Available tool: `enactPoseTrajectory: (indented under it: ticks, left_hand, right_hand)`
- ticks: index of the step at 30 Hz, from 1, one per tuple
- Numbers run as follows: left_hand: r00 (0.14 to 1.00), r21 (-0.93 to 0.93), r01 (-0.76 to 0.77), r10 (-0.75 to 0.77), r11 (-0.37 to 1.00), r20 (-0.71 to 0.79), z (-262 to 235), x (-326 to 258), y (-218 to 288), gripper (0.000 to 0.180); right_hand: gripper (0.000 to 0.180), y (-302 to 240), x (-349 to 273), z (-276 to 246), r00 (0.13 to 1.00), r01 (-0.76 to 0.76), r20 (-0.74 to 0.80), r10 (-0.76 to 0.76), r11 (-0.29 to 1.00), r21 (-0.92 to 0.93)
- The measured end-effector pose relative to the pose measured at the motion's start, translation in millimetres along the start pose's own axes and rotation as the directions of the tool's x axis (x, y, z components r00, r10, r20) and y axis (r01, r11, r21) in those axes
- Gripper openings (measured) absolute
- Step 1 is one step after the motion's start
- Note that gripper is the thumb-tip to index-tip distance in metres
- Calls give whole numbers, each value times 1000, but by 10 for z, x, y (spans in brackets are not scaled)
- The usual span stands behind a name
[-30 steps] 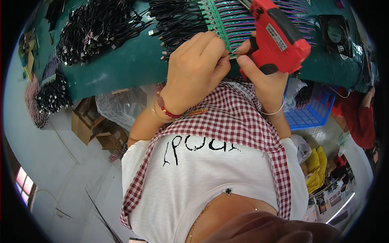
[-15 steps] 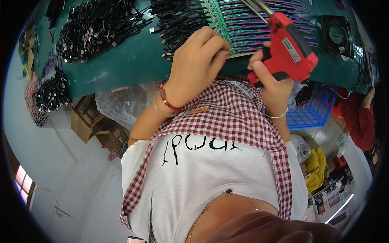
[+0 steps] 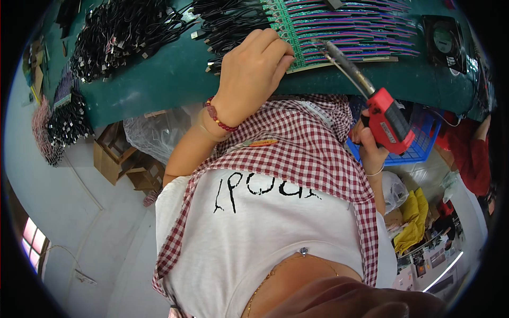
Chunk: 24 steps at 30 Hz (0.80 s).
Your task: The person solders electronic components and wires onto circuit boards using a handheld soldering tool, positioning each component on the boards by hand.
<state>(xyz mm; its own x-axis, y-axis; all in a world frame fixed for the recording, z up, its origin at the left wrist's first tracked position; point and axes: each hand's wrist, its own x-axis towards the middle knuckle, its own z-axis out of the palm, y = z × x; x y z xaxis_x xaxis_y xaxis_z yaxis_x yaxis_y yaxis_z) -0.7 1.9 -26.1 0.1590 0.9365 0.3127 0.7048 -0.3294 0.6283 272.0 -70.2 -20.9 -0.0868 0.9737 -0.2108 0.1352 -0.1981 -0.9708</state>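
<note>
My right hand is wrapped round the grip of a red and black soldering gun. Its long metal nozzle points up and left, and the tip reaches over the row of green circuit boards. Thin coloured wires run right from these boards, and black USB cables fan out to their left. At the row's near edge rests my left hand, fingers curled and thumb pressed towards the index finger. Whatever lies between those fingertips is hidden.
A large heap of black cables covers the green table's left part. At the right sits a black square device. Below the edge are cardboard boxes and a blue basket. Another person's red sleeve shows at far right.
The soldering gun has come down and towards me with my right hand, bringing its tip over the circuit boards. My left hand has shifted slightly left and away from me, still curled.
</note>
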Motion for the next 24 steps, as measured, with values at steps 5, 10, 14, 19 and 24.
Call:
enactPoseTrajectory:
  ticks: [5,10,14,19,24]
  left_hand:
    - [1000,39,-3,3,999,20,1,-3,-6,11]
    - [999,27,-43,43,999,2,-4,-7,-13,12]
    - [999,27,-43,42,999,8,3,-6,1,12]
    - [999,24,-45,45,999,-1,18,-2,4,13]
    - [999,28,-47,47,998,1,13,-13,-1,13]
  right_hand:
    - [34,23,-108,-17,997,1,72,2,999,-42]
    - [20,-31,-148,33,999,-38,21,41,991,-125]
    - [18,19,-156,-21,997,-70,37,75,992,-105]
    - [15,76,-101,-66,993,63,117,-29,954,-293]
    - [17,-27,-140,32,998,65,25,-60,973,-220]
